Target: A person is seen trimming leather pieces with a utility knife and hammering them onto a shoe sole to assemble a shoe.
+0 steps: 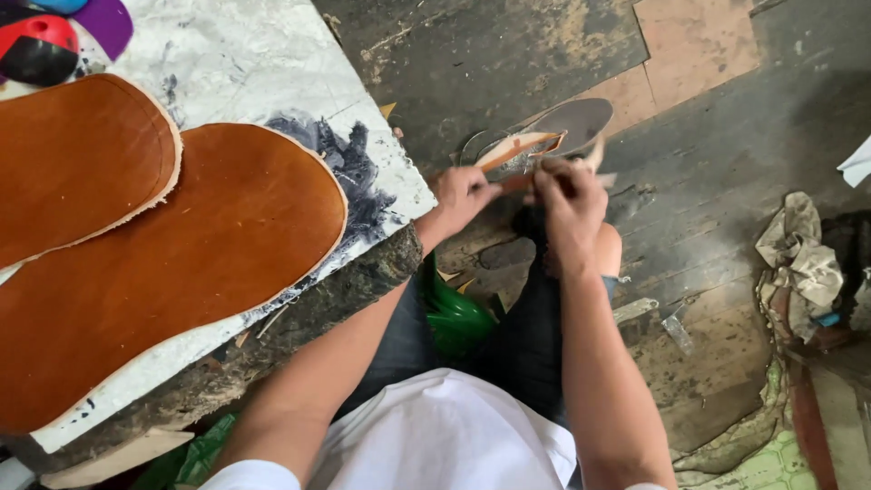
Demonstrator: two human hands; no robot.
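Two big brown leather pieces (181, 263) lie flat and cut out on the bench (263, 63) at left, apparently waiting their turn. Farther right, over the wooden floor (708, 181), the left hand (458, 195) and right hand (567, 204) each pinch a narrow leather strip (517, 150) against a grey shoe sole (576, 122); that work looks under way, not finished. No packages, labels or signs show; only crumpled rags (803, 259) at far right.
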